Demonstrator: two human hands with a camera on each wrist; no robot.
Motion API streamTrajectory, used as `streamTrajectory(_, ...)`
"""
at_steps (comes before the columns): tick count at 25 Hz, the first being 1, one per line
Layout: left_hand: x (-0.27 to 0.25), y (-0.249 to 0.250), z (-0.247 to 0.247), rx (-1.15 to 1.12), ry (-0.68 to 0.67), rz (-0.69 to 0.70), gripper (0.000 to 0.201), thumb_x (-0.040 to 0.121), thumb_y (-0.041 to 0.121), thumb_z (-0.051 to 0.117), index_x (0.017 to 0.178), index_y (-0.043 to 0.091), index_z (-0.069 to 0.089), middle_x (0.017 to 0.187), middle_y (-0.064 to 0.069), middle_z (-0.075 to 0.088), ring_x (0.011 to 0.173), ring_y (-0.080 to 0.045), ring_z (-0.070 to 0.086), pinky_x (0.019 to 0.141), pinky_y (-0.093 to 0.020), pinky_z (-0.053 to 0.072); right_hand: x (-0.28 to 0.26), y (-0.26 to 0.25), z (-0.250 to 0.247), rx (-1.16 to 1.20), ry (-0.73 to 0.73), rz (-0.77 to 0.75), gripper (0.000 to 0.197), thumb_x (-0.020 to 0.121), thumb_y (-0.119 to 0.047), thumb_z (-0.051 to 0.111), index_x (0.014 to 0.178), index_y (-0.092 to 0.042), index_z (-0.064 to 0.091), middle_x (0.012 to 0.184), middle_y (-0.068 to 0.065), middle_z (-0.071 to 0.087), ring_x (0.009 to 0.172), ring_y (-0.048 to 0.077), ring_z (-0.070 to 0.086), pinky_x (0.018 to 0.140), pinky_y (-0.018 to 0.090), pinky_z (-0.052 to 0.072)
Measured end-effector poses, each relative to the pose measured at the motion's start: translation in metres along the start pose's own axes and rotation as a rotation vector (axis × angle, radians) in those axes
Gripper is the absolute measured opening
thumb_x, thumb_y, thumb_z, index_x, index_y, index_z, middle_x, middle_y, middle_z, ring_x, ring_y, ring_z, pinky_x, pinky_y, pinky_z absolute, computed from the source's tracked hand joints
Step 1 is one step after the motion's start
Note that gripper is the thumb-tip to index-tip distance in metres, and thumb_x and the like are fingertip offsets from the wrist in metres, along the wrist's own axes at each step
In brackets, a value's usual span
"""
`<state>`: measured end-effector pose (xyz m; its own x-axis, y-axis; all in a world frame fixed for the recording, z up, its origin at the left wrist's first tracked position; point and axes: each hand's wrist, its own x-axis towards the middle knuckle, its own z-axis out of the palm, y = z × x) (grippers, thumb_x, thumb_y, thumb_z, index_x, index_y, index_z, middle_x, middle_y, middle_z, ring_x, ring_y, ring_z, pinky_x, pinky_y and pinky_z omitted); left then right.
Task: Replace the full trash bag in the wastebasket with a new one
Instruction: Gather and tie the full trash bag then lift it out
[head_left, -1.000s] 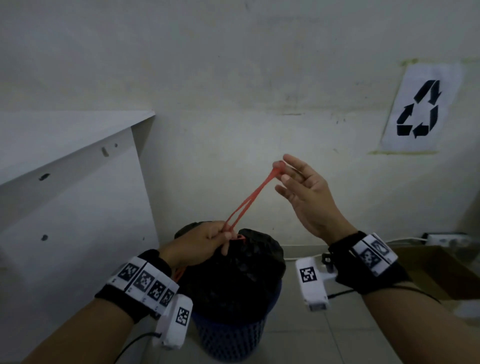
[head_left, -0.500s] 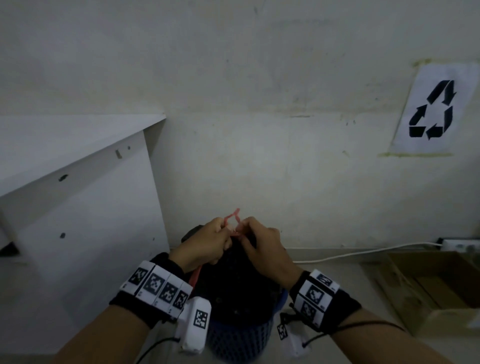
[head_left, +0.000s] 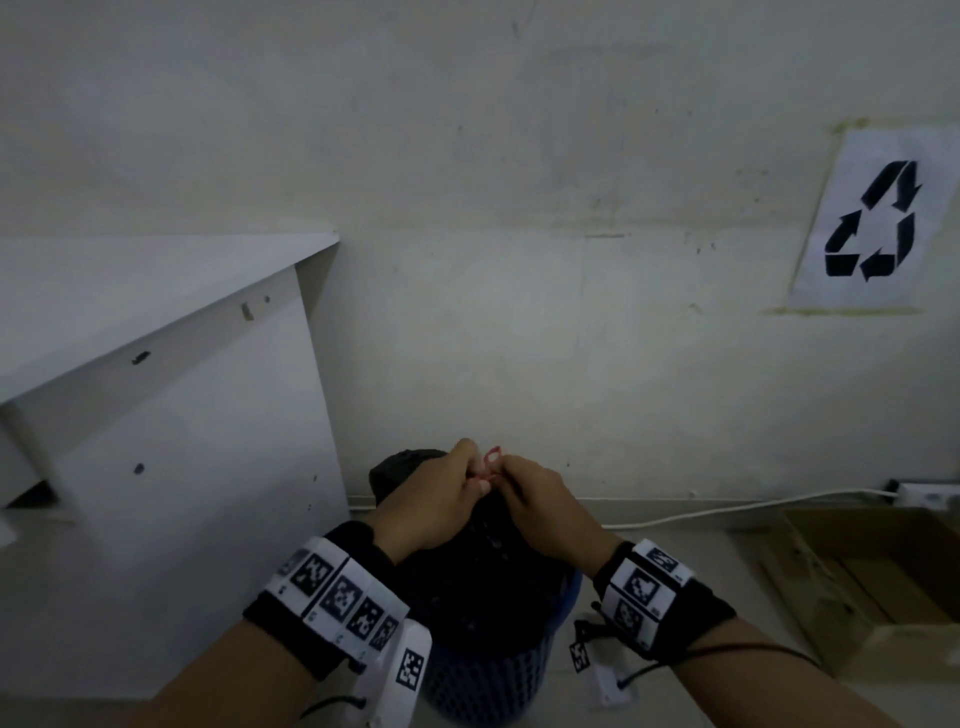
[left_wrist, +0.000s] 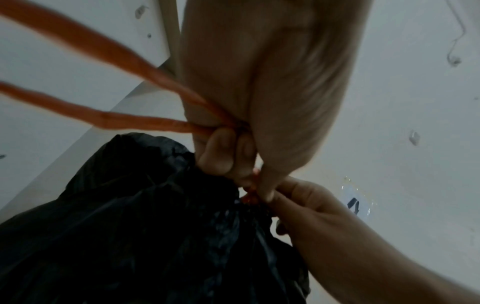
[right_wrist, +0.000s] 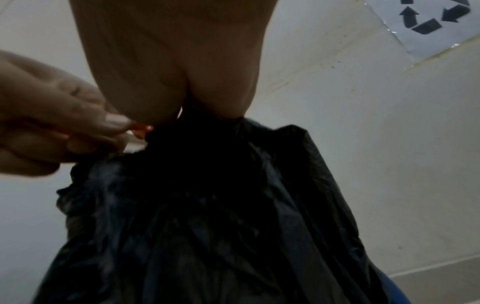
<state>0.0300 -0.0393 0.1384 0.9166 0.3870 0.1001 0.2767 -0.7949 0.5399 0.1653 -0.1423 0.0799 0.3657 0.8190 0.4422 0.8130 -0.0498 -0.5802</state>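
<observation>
Low in the centre of the frame, the black trash bag (head_left: 483, 566) sat in the blue wastebasket (head_left: 488, 680). Both hands, left hand (head_left: 436, 499) and right hand (head_left: 540, 501), pinched its orange drawstring (head_left: 492, 460). Thin, soft plastic likely tears; the gathered neck seemed safest to grip.

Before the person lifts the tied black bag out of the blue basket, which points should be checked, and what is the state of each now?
1. Trash bag neck gathered shut: ok.
2. Left hand grips the orange drawstring: ok.
3. Right hand pinches at the knot: ok.
4. Knot fully tight: cannot tell.
5. Bag out of the wastebasket: not ok, it sits inside.
6. New bag within reach: cannot tell, none in view.
</observation>
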Motion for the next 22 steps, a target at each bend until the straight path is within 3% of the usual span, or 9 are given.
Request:
streamTrajectory(2, 0.0, -0.001, 0.003, 0.014, 0.074, 0.031, 0.016, 0.098, 0.025, 0.047, 0.093, 0.012, 0.055, 0.089, -0.006, 0.064, 0.082, -0.022, 0.059, 0.076, -0.037, 0.046, 0.001, 0.0, -0.001, 0.009, -0.058, 0.006, 0.017, 0.099, -0.019, 0.046, 0.09, -0.01, 0.058, 0.09, 0.011, 0.066, 0.083, 0.029, 0.062, 0.072, 0.037, 0.044)
streamTrajectory(5, 0.002, -0.004, 0.002, 0.06, -0.012, -0.045, 0.033, 0.101, 0.02, 0.039, 0.076, 0.007, 0.055, 0.081, -0.01, 0.06, 0.076, -0.025, 0.056, 0.07, -0.034, 0.042, 0.001, 0.001, -0.001, 0.052, -0.044, -0.007, 0.011, 0.096, -0.021, 0.052, 0.096, -0.014, 0.06, 0.091, 0.002, 0.069, 0.082, 0.017, 0.063, 0.071, 0.03, 0.046)
streamTrajectory(7, 0.004, -0.006, 0.001, -0.163, -0.058, -0.198, 0.04, 0.103, 0.023, 0.036, 0.066, 0.014, 0.048, 0.067, -0.005, 0.05, 0.059, -0.019, 0.046, 0.056, -0.029, 0.037, 0.001, 0.001, 0.0, 0.104, -0.009, -0.008, 0.005, 0.095, -0.02, 0.055, 0.097, -0.017, 0.058, 0.089, -0.005, 0.069, 0.079, 0.01, 0.062, 0.07, 0.024, 0.047)
streamTrajectory(9, 0.006, -0.006, 0.0, -0.458, -0.035, -0.362, 0.038, 0.103, 0.028, 0.036, 0.069, 0.014, 0.047, 0.064, -0.003, 0.044, 0.048, -0.013, 0.036, 0.045, -0.022, 0.03, -0.001, 0.0, 0.001, 0.11, 0.065, -0.042, 0.004, 0.095, -0.019, 0.053, 0.098, -0.018, 0.057, 0.091, -0.005, 0.066, 0.08, 0.009, 0.059, 0.07, 0.025, 0.044)
streamTrajectory(11, 0.01, -0.006, -0.001, -0.653, -0.032, -0.421, 0.034, 0.103, 0.026, 0.036, 0.075, 0.012, 0.048, 0.066, -0.004, 0.042, 0.044, -0.01, 0.031, 0.04, -0.019, 0.025, -0.006, -0.003, 0.004, 0.052, 0.153, -0.1, 0.011, 0.096, -0.023, 0.048, 0.099, -0.02, 0.059, 0.098, -0.005, 0.06, 0.088, 0.011, 0.055, 0.076, 0.029, 0.043)
streamTrajectory(15, 0.014, -0.002, -0.004, -0.856, -0.032, -0.445, 0.027, 0.102, 0.017, 0.035, 0.078, 0.01, 0.047, 0.054, 0.0, 0.036, 0.036, -0.006, 0.025, 0.036, -0.018, 0.018, -0.011, -0.007, 0.012, -0.21, 0.196, -0.146, 0.029, 0.088, -0.048, 0.052, 0.106, -0.027, 0.062, 0.105, -0.008, 0.055, 0.093, 0.01, 0.044, 0.074, 0.029, 0.028)
streamTrajectory(17, 0.014, -0.001, -0.002, -0.896, -0.043, -0.453, 0.026, 0.101, 0.016, 0.037, 0.079, 0.01, 0.049, 0.055, -0.002, 0.039, 0.037, -0.006, 0.026, 0.037, -0.019, 0.019, -0.009, -0.009, 0.014, -0.266, 0.251, -0.134, 0.028, 0.086, -0.049, 0.054, 0.099, -0.027, 0.064, 0.098, -0.007, 0.057, 0.089, 0.011, 0.044, 0.071, 0.027, 0.022)
streamTrajectory(19, 0.016, 0.0, 0.003, -0.9, -0.027, -0.441, 0.027, 0.1, 0.017, 0.041, 0.076, 0.01, 0.051, 0.055, -0.001, 0.041, 0.038, -0.007, 0.028, 0.036, -0.019, 0.022, -0.006, -0.008, 0.015, -0.247, 0.267, -0.119, 0.024, 0.087, -0.046, 0.052, 0.091, -0.025, 0.063, 0.089, -0.007, 0.061, 0.085, 0.013, 0.05, 0.07, 0.028, 0.024)
streamTrajectory(22, 0.019, -0.003, 0.011, -0.804, 0.096, -0.362, 0.025, 0.096, 0.025, 0.055, 0.077, 0.009, 0.057, 0.053, 0.0, 0.046, 0.038, -0.006, 0.037, 0.038, -0.019, 0.03, -0.005, -0.004, 0.012, -0.099, 0.232, -0.051, 0.018, 0.093, -0.035, 0.05, 0.089, -0.022, 0.061, 0.081, -0.002, 0.069, 0.075, 0.02, 0.062, 0.068, 0.034, 0.041)
